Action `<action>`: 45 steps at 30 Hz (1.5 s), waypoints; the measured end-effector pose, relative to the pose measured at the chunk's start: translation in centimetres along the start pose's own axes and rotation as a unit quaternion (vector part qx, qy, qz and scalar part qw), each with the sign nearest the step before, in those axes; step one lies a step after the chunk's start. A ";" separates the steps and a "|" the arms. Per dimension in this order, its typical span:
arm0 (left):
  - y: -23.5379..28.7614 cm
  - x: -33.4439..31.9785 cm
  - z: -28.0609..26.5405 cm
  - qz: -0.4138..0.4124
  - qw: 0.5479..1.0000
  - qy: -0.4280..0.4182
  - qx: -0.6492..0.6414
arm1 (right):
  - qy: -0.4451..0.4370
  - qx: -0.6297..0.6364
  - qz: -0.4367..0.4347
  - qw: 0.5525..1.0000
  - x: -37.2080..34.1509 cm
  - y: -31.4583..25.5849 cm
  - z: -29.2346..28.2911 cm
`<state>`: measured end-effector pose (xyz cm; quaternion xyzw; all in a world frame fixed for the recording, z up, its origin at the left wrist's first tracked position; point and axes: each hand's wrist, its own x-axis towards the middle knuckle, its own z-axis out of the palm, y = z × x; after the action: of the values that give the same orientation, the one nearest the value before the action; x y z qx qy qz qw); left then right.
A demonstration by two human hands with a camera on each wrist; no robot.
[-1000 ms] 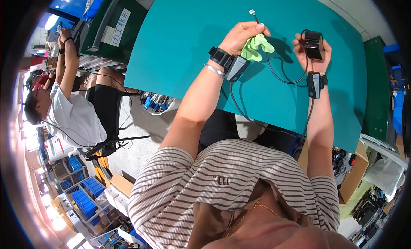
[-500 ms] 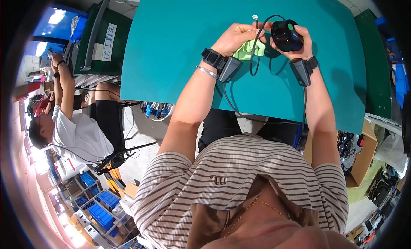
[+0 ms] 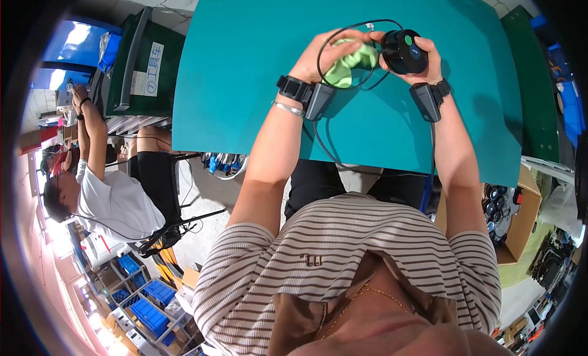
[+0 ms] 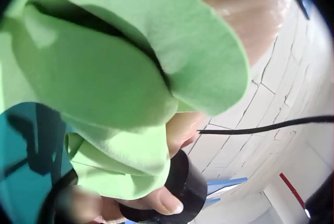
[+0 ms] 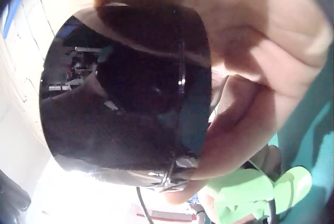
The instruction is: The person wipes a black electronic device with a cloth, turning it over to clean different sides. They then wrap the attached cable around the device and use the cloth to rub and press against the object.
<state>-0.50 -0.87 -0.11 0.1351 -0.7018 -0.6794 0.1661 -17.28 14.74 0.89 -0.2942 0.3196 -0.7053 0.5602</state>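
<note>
Black cylinder (image 3: 398,54) held by curled right hand (image 3: 432,64) round side, seemingly keeping marked end clear; left hand (image 3: 312,57) pinches green cloth (image 3: 344,69).

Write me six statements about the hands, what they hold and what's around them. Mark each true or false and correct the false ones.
1. The right hand grips a black cylindrical device. True.

2. The right hand also holds the light green cloth. False: the left hand holds it.

3. A round green sticker shows on the device. True.

4. The cable is bright yellow. False: the cable is black.

5. The tabletop is teal. True.

6. A silver bracelet is on the right wrist. False: it is on the left.
</note>
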 end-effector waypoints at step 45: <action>0.6 -0.4 -0.9 0.079 0.904 0.350 -0.233 | 0.014 -0.025 -0.041 0.999 0.6 0.5 -0.8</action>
<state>0.23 -1.51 0.49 0.2657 -0.4286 -0.7176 0.4804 -17.74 14.19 0.01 -0.3109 0.3331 -0.7234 0.5187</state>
